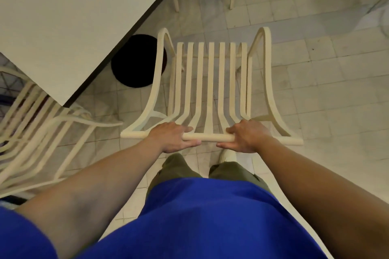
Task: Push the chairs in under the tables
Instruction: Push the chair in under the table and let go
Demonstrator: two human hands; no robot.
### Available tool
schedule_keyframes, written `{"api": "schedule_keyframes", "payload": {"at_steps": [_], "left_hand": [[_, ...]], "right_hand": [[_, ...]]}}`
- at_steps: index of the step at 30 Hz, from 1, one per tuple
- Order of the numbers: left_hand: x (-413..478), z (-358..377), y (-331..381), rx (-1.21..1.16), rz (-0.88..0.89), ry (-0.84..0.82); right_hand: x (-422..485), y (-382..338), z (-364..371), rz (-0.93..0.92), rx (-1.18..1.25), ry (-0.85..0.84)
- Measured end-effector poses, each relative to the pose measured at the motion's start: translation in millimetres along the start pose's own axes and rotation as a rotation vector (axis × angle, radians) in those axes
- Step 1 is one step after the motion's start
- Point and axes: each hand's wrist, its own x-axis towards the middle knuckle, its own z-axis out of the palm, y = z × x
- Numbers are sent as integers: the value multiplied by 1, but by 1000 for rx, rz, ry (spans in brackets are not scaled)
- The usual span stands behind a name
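Left grip (171, 137) and right grip (245, 139) clasp the chair (210, 82) at its top rail; tabletop (73, 27) at 10 o'clock, apparently apart.

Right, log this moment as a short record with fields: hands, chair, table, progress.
holder 1: left hand grips the chair by its top rail
holder 2: right hand grips the same rail
chair position: on the tiled floor, outside the edge of the table, which lies ahead-left
neighbour: second chair by the table's near corner
progress: not yet pushed under
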Motion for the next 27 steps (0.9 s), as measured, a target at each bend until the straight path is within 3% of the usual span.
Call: {"api": "schedule_keyframes", "payload": {"at_steps": [5,27], "left_hand": [[1,15,17,-40,-54,32],[11,21,10,29,17,117]], "right_hand": [[-7,17,-4,-41,-46,-26],[-12,16,12,31,4,22]]}}
